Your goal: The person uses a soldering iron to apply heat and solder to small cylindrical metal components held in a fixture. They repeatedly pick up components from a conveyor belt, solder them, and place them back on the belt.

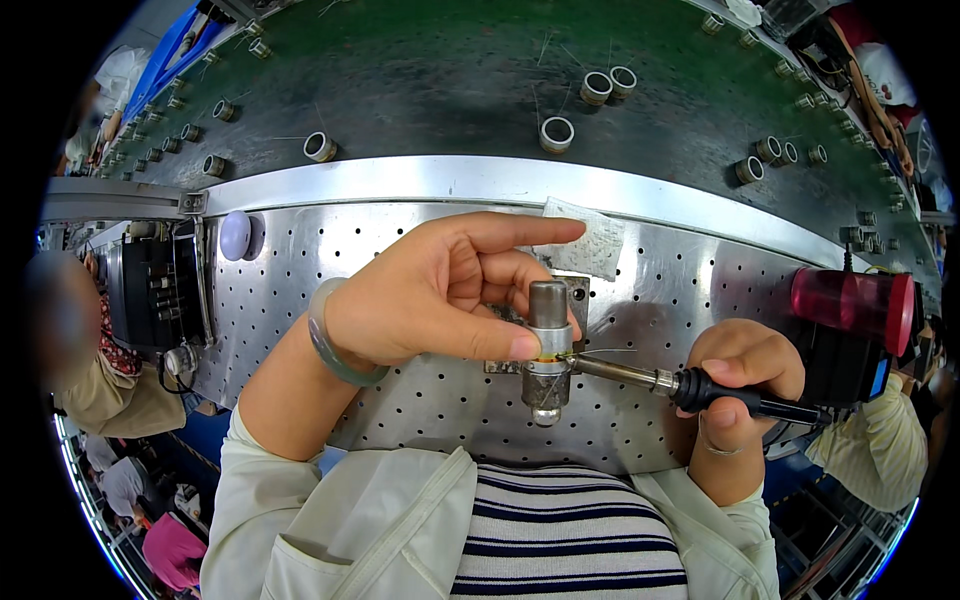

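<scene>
A small silver metal ring (553, 343) sits around a dark steel post fixture (547, 303) in front of me. My left hand (395, 300) pinches the ring from the left side, thumb in front, index finger stretched out above the post. In my right hand (752, 370) is a soldering iron (640, 377) with a black handle, pointing left. Its tip reaches the ring's lower edge; whether they touch is hard to tell. A thin wire sticks out rightward from there. The post's lower part ends in a rounded shiny knob.
Perforated metal worktop (300, 290) lies beneath my hands, with a whitish pad (590, 240) behind the fixture. A lilac knob (235, 236) stands left, a red translucent cylinder (850, 308) right. Beyond a metal rail, a green belt (430, 90) carries several metal rings (557, 134). Other people sit on both sides.
</scene>
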{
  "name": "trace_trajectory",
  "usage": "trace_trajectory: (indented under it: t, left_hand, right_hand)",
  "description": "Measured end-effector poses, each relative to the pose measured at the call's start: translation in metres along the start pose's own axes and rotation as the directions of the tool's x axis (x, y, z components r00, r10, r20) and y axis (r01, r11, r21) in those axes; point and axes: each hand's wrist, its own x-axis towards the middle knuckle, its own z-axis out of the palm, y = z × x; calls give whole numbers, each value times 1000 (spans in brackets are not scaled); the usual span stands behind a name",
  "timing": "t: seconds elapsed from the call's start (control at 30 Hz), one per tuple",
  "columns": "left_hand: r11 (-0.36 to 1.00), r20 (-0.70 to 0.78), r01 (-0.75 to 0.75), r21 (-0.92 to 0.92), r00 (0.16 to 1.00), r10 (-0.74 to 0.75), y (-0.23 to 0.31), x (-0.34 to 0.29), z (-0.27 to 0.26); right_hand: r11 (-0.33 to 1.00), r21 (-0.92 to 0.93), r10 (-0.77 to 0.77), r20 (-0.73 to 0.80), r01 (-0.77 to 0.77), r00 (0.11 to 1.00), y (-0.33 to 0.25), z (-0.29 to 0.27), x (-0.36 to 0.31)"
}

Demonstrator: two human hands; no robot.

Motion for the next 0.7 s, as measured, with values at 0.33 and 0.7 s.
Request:
trace_trajectory:
  t: [0.33,0.7]
  left_hand:
    - [1000,-42,13,-12,999,-14,2,1,7]
    - [999,-41,21,-28,999,-23,1,2,7]
  right_hand:
    - [989,141,51,-73,-40,996,0,3,0]
    - [999,36,9,1,-9,1000,2,-4,-1]
